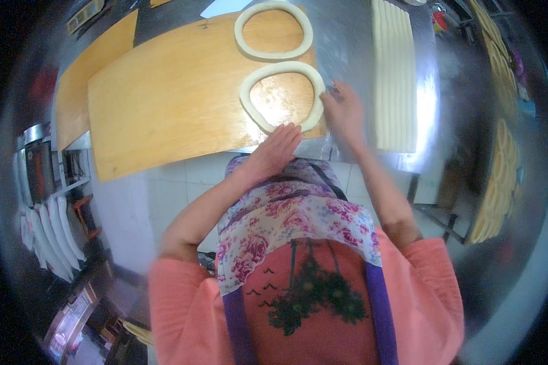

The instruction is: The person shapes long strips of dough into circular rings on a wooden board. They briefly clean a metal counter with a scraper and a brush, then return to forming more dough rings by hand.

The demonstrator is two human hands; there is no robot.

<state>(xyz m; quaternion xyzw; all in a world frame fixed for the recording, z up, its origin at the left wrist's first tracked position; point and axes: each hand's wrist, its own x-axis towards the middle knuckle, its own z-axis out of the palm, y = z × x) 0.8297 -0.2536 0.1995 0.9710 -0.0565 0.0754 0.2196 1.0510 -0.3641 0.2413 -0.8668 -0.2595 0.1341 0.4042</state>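
Observation:
Two pale dough rings lie at the right end of a light wooden board. My left hand (279, 145) is open, its fingers stretched flat and together, with the tips touching the lower edge of the nearer dough ring (246, 91). At that ring's right side is my right hand (345, 112), fingers loosely bent and apart, the thumb side against the dough; nothing shows in its grasp. This ring is slightly uneven in outline. Just beyond it sits the farther dough ring (239, 33), rounder, with neither hand on it.
The wooden board (164, 91) rests on a shiny metal table (350, 55). Several long dough strips (394, 76) lie side by side right of my right hand. A second board (97, 79) is at the left. Racks with looped dough pieces (496, 188) stand far right.

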